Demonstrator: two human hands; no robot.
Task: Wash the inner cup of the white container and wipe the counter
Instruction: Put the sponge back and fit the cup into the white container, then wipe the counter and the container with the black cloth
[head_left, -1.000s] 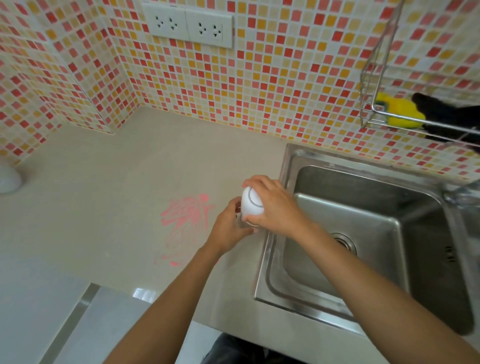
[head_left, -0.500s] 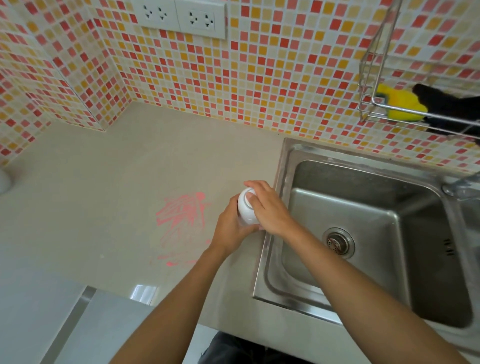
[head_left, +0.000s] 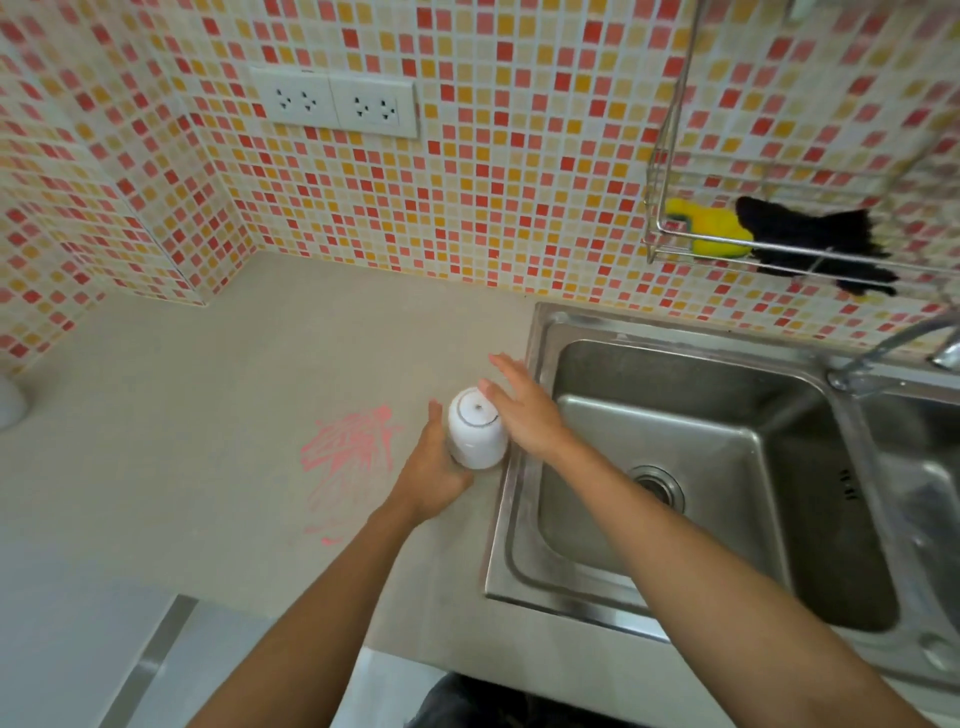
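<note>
the right hand (head_left: 522, 410) has lifted off, fingers spread, while the left hand (head_left: 434, 470) clasps the white container (head_left: 475, 434) mid-frame beside the sink (head_left: 537, 332); it looks light, rigid, smooth, best gripped around its sides.

The left hand (head_left: 434, 470) has its grip closed around the lower part of the rounded white plastic container (head_left: 476, 428), held beside the left rim of the stainless steel sink (head_left: 535, 332). The right hand (head_left: 522, 410) is spread flat, fingers extended, touching the container's right side near its top. On the beige stone tabletop (head_left: 208, 395), pink scribble marks (head_left: 350, 447) lie just left of the left hand. At the far right a wire rack (head_left: 670, 208) on the mosaic-tiled wall holds a yellow sponge (head_left: 709, 228) and a black cloth (head_left: 810, 239).
</note>
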